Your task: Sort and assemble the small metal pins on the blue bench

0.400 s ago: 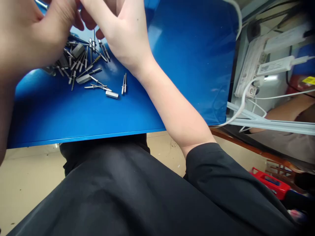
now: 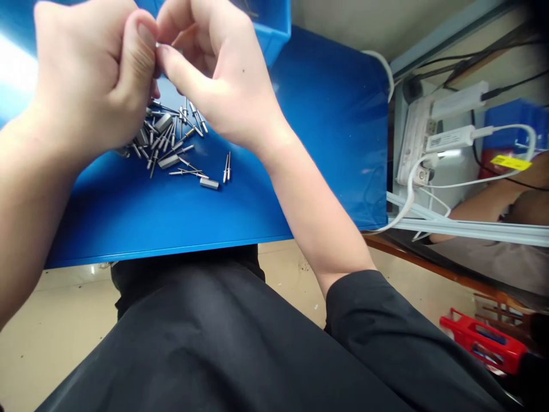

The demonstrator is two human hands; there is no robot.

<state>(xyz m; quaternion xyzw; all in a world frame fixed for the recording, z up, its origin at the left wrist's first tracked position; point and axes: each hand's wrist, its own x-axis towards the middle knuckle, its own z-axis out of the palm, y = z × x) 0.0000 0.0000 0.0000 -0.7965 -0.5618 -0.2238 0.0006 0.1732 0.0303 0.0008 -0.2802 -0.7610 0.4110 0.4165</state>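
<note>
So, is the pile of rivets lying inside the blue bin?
No, the pile of rivets lies loose on the blue table, in front of the blue bin.

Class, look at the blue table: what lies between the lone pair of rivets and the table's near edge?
In the head view, nothing: bare blue table stretches from the pair of rivets to the near edge.

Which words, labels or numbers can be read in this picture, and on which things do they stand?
No text can be read.
White adapter on the power strip: a dark printed label, too small and blurred to read.
Yellow tag at the right: marks on it are too blurred to read.
Blue table, the pile of metal rivets, the left hand and the right hand: no writing shows.
</note>
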